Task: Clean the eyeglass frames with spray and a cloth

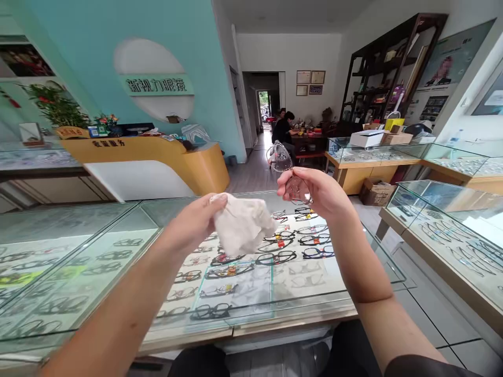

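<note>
Head view, clock taken from frame centre. Right hand at 3 o'clock, thumb and fingers clamped on a pair of thin-rimmed clear eyeglasses, just above the glass case. Grip falls near the middle of the eyeglasses: one lens stands clear of the fingertips towards 1 o'clock; the other sits in front of the curled fingers, which show through it. Droplets on the lenses.

Left hand at 8 o'clock, thumb and fingers pinched together on the upper left corner of a soft, crumpled white sheet; cloth or paper, cannot tell. Sheet hangs towards 6 o'clock, slightly blurred, apart from the eyeglasses.

Containers. Glass-topped display case with pale front edge at 6 o'clock: rows of spectacle frames, mostly dark, one pair blue, several bearing orange or red tags. Adjoining glass case at 8 o'clock: more frames, a yellow-green strip among them. Wood-edged glass case between 3 and 4 o'clock: slim frames in fanned rows. Further off, between 2 and 3, a brown cardboard box on the floor, contents too small to tell.
</note>
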Available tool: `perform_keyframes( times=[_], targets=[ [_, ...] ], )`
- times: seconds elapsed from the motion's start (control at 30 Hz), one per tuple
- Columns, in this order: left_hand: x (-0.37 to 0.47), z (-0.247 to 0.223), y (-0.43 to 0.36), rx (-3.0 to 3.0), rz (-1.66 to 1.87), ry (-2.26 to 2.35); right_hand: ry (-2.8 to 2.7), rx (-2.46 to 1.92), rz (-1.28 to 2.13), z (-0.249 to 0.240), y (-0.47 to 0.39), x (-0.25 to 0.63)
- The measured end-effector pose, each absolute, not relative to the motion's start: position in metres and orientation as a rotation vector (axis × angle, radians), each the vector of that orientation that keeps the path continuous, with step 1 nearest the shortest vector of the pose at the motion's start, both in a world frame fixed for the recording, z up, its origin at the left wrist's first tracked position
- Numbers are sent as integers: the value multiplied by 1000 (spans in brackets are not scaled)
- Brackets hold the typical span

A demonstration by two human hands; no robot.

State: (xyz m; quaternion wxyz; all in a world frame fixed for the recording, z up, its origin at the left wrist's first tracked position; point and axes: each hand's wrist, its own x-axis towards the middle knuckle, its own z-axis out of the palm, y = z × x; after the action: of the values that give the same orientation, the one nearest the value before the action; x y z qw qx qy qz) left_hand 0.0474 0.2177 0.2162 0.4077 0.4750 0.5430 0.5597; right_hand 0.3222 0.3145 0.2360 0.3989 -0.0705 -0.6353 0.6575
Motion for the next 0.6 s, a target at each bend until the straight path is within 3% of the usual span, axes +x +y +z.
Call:
perform_keyframes(
  times=[0.27,0.6],
  targets=[
    [90,233,274,1046,1725,1019,-1647,-289,1687,218,322,293],
    [88,215,287,1044,1779,977,-1660,-391,1648,196,337,269]
  ],
)
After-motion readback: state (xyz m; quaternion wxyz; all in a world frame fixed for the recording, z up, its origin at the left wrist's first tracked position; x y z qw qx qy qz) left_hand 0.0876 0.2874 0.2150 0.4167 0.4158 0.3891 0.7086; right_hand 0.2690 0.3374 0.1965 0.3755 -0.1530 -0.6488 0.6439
